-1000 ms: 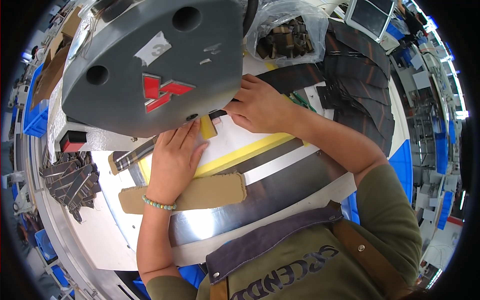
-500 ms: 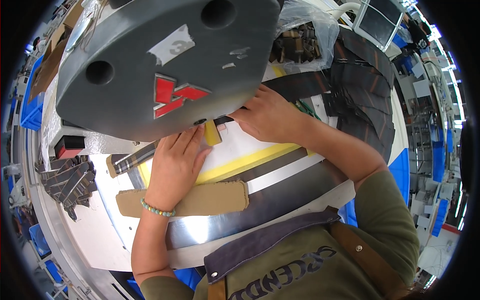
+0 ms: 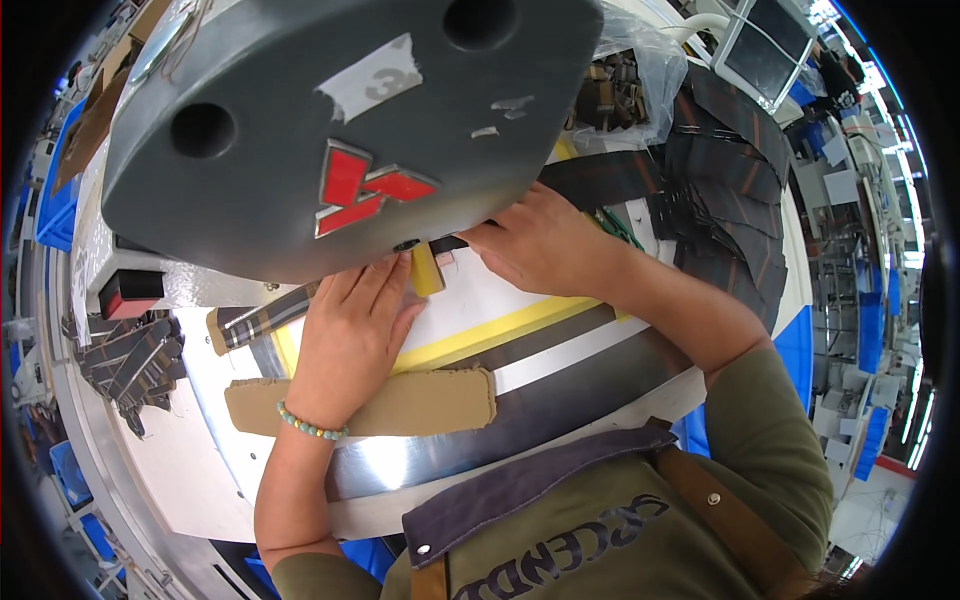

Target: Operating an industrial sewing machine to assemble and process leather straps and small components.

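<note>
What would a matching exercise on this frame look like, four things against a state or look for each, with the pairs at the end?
Things
1. Left hand
2. Plaid strip
3. Cardboard piece
4. Clear plastic bag

States
A. Plain brown, partly covered by a wrist
B. Bunched fabric pieces inside it
C. Beaded bracelet at its wrist
D. Dark with pale lines

Pairs: 1-C, 2-D, 3-A, 4-B

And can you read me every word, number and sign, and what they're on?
I won't copy writing, but here's where:
Torn white label on the grey machine: one character.
Red emblem, also on the machine.
Dark letters on the green shirt.
Background papers: too small to tell.
</note>
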{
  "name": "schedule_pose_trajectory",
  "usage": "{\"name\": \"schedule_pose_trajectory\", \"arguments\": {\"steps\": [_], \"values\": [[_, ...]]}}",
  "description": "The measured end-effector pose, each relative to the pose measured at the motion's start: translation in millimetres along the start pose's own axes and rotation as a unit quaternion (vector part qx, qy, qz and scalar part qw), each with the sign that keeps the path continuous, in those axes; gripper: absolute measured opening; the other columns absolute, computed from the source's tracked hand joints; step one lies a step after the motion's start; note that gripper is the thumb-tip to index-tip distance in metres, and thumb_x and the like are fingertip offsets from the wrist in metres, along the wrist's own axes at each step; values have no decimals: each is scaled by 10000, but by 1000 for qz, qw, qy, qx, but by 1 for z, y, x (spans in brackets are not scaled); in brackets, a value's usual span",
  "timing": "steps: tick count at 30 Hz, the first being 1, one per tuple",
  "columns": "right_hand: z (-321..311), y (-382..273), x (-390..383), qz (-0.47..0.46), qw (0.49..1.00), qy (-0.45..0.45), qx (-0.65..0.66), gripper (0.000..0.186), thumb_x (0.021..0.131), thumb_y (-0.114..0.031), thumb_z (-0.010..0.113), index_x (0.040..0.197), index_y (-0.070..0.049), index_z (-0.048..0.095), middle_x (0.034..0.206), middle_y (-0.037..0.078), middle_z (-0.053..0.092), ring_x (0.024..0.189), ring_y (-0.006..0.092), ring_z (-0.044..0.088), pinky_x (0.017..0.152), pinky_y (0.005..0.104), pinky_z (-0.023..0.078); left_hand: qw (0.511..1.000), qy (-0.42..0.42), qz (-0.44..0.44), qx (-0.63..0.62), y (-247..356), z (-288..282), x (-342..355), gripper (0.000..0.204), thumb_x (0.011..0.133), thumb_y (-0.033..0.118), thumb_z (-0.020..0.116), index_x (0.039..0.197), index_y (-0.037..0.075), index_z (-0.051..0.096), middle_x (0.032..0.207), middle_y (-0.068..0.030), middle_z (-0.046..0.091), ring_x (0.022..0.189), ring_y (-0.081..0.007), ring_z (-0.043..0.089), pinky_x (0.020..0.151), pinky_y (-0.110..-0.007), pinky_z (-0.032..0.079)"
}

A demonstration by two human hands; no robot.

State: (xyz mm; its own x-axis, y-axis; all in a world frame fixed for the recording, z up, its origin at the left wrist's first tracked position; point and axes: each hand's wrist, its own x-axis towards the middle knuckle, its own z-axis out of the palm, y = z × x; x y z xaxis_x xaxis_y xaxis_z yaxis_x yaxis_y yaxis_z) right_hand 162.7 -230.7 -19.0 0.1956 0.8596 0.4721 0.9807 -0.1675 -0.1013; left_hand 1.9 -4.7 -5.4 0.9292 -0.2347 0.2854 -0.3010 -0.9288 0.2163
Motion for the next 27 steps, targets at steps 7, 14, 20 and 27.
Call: {"name": "schedule_pose_trajectory", "arguments": {"steps": [7,14,20,27], "values": [[-2,0,1,-1,1000,-4,3,352,799,-75,757,1149,-42,757,1188,69,654,1118,264,684,1000,412,572,1000,2,-1,1,0,-1,0,551,884,164,838,1373,-42,689,1411,-165,700,1256,-366,662,1101,-458,538],[-3,-1,1,-2,1000,-15,2,360,801,-80,759,1158,-35,757,1185,79,657,1116,269,685,1004,412,573,1000,7,3,-10,1,-2,1,539,882,166,839,1358,-44,696,1411,-162,703,1258,-359,664,1091,-452,548],[-4,1,2,-5,1000,-20,-2,363,797,-83,760,1157,-32,756,1187,79,658,1107,270,685,1009,411,571,1000,7,2,-8,1,-1,1,542,884,169,840,1360,-46,695,1405,-164,705,1259,-358,664,1094,-449,546],[-6,-2,0,-5,999,-25,-23,411,813,-180,815,1194,-50,730,1241,68,649,1189,253,662,1035,410,553,1000,6,3,1,1,0,1,562,898,183,829,1390,-45,677,1413,-171,695,1274,-363,651,1107,-458,531]]}}
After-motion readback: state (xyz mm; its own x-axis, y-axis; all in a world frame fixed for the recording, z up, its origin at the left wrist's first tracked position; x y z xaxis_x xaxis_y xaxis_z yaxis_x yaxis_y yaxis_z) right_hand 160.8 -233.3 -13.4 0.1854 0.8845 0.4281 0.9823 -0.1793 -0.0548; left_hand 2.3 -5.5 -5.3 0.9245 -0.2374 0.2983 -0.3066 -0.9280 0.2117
